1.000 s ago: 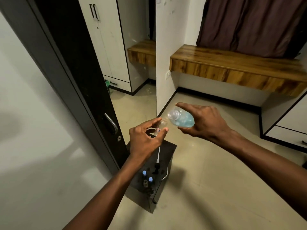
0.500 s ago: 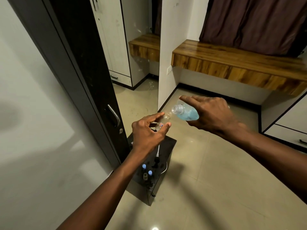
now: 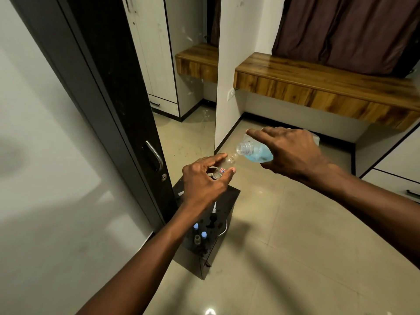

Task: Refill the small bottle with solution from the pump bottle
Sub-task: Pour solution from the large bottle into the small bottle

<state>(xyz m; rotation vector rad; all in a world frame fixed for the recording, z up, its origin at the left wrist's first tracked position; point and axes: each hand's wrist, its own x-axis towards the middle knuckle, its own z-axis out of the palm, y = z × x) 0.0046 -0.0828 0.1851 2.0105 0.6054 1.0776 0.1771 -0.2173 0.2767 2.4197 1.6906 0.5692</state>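
Left grip (image 3: 204,181) pinches the small bottle (image 3: 225,165) between thumb and fingers, mouth angled up to receive. Right grip (image 3: 293,153) clasps the pump bottle (image 3: 255,152), pump off, tipped neck-down at that mouth. Both are held above the black box (image 3: 229,196), likely to catch drips.

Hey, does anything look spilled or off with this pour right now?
No spill shows. One oddity: the pump bottle in the right hand has no pump fitted; its bare threaded neck is tipped at the mouth of the small bottle, which the left hand holds in mid-air, with no funnel.
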